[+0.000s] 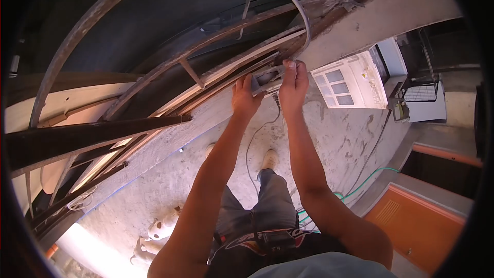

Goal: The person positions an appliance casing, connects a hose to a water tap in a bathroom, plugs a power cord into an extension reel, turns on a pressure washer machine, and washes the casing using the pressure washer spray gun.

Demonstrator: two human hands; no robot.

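My left hand (246,98) grips the left end of a small pale box (266,77) with a dark hollow in its face; it looks like an electrical box. At the other end, the fingers of my right hand (295,86) are closed on the box's edge. A dark plug (276,98) sits just under the box, and its cord runs down to the floor. Whether the plug is pushed into the box I cannot tell. Above my right hand, a grey cable (307,23) arches over and comes down close to the box.
Curved rusty metal bars (170,56) fill the left and top. A wooden beam (170,110) runs diagonally beside the hands. A white paned door or cabinet (355,80) stands to the right, an orange door (411,226) lower right. Spotted dogs (163,226) and a green hose (360,188) are on the concrete floor.
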